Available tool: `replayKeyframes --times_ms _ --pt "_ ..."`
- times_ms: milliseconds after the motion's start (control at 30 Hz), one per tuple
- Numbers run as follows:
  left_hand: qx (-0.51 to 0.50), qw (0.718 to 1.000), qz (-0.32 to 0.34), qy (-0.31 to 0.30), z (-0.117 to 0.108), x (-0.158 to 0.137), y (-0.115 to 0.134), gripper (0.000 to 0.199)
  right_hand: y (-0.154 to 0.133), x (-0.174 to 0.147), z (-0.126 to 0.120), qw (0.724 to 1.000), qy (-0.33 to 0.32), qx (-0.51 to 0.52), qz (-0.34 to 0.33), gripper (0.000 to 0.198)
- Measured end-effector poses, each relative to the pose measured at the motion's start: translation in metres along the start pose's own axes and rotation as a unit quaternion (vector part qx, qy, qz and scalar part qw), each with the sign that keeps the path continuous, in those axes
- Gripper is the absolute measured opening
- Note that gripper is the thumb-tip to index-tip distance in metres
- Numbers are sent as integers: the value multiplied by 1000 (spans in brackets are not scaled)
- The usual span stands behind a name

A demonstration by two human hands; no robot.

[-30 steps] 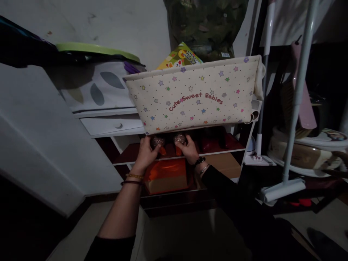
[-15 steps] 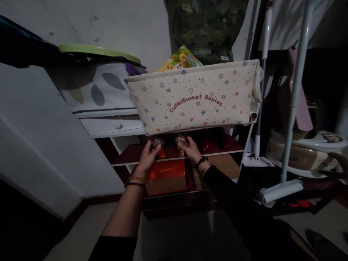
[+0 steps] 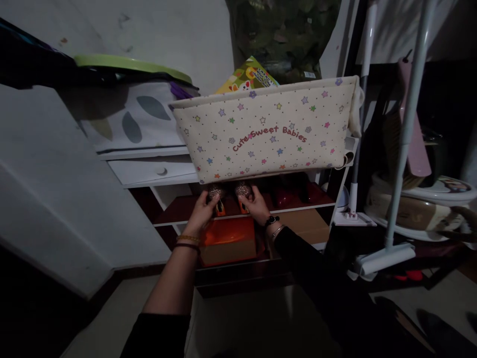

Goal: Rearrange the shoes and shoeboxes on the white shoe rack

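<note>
Two glittery shoes (image 3: 243,189) with orange parts sit side by side on the dark red upper shelf (image 3: 179,211). My left hand (image 3: 202,213) is closed on the left glittery shoe (image 3: 216,191), thumb towards me and fingers at its outer side. The right one is pinched in my right hand (image 3: 258,207), its thumb over the near face. Both shoes are low by the shelf's front edge, and their far ends are lost in shadow under the overhanging fabric basket (image 3: 268,132).
Shiny dark red shoes (image 3: 285,196) stand farther right on that shelf. Below are an orange-topped box (image 3: 227,233) and a brown cardboard box (image 3: 305,226). A white drawer (image 3: 156,170) is at upper left. A light blue-grey pole (image 3: 406,129) and flat mop (image 3: 354,219) stand at right.
The right shoe and my right hand have shifted slightly left, closer to the left shoe. The left shoe has turned a little, showing dark marks on its orange part.
</note>
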State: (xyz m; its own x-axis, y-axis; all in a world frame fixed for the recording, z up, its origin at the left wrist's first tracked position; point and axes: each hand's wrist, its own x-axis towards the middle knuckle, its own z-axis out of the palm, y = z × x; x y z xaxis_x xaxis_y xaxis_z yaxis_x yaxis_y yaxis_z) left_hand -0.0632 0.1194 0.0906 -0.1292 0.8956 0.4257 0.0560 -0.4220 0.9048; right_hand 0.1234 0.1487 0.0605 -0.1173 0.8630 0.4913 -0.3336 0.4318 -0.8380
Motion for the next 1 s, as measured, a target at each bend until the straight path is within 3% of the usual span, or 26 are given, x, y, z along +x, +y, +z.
replayKeyframes --times_ms 133,300,467,633,833,900,1000 --pt "52 998 23 3 -1 -1 -1 62 1 -5 -3 1000 12 7 9 65" --pt "88 994 55 34 1 -3 -4 56 9 -8 -10 997 -1 -58 48 86" --pt "124 990 55 48 5 -3 -5 47 7 -10 -13 986 -1 -161 34 83" --pt "146 985 54 70 14 -5 -4 43 -2 -14 -11 979 1 -200 26 81" --pt "133 986 34 99 22 -10 3 49 -13 -18 -5 963 22 -257 82 91" --pt "138 982 50 118 21 -16 9 55 -27 -28 -9 955 26 -291 57 97" --pt "185 950 130 214 30 -41 17 62 -62 -51 -36 930 2 -358 -90 78"
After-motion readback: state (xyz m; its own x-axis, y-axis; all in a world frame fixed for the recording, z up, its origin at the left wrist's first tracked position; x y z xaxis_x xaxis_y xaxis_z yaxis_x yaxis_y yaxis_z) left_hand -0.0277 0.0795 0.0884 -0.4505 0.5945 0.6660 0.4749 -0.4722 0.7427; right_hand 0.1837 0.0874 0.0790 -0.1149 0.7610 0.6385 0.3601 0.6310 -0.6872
